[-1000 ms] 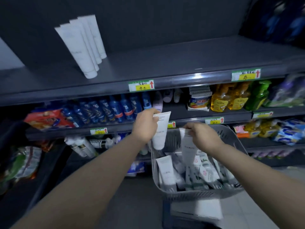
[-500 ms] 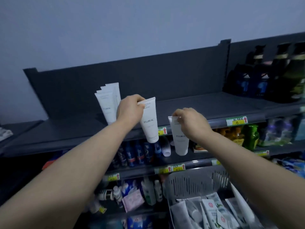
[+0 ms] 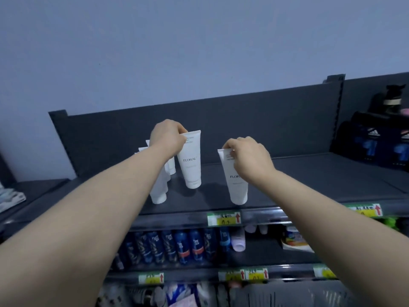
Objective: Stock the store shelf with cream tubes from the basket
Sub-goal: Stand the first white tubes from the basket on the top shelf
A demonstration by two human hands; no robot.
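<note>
Person under observation: two arms only are in view.

Left hand [image 3: 168, 138] and right hand [image 3: 250, 158] are bare. The back of each is smooth, and the knuckles show as low ridges.

The fingers [image 3: 230, 145] are slender. The nails are too small and blurred to assess.

Left forearm [image 3: 99, 218] and right forearm [image 3: 332, 218] are bare along the whole length shown, from the wrist to the near edge of the picture. Both appear broader toward that near edge.

The surface is plain throughout. Fine detail cannot be made out in the dim, bluish light.
</note>
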